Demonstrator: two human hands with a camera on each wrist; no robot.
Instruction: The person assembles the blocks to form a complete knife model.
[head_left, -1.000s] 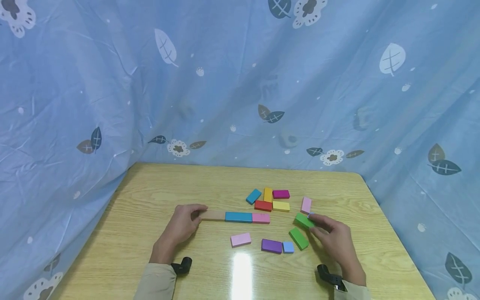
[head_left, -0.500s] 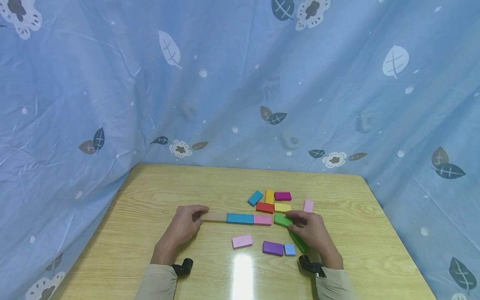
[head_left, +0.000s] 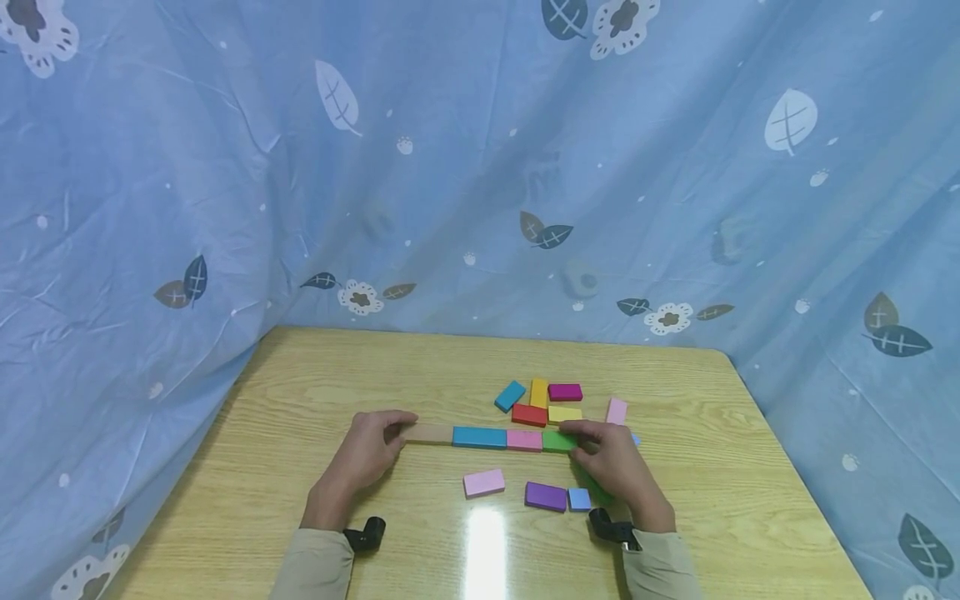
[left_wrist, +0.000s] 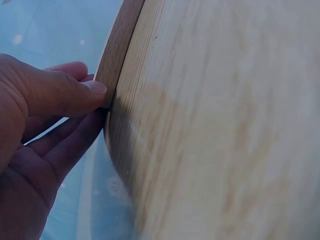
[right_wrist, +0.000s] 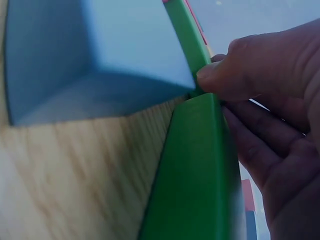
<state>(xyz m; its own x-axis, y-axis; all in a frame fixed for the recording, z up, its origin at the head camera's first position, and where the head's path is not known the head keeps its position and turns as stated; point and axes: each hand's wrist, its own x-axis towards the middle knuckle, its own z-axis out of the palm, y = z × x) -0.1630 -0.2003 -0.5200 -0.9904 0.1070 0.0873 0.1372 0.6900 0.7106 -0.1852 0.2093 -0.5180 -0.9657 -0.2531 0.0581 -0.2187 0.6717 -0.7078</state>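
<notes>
1. Cloth [head_left: 112, 167] printed with leaves hangs left of, behind and right of the wooden counter [head_left: 315, 367].
2. The left hand [head_left: 366, 450] pinches the left end of a tan block [head_left: 429, 434] between thumb and fingers, a narrow grip.
3. Rightward from it runs a straight row: tan block, long blue block [head_left: 480, 437], pink block [head_left: 524, 440], held green block [head_left: 555, 442], long axes all left to right.
4. On the row's near side lie a light pink block [head_left: 483, 482], a purple block [head_left: 546, 497] and a small light-blue block [head_left: 579, 500].
5. On its far side sit a short blue block [head_left: 510, 396], red block [head_left: 529, 415], orange block [head_left: 538, 392], yellow block [head_left: 564, 415] and magenta block [head_left: 566, 392].
6. The held green block forms the row's right end, its left end seemingly meeting the pink block. It points leftward out of the right hand [head_left: 617, 462], much the nearer hand, which pinches its right part narrowly.
7. A slanted green block [right_wrist: 187, 170] lies partly under that hand; whether it touches the held one, I cannot tell.
8. Just beyond the right hand rests a pale pink block [head_left: 617, 411].
</notes>
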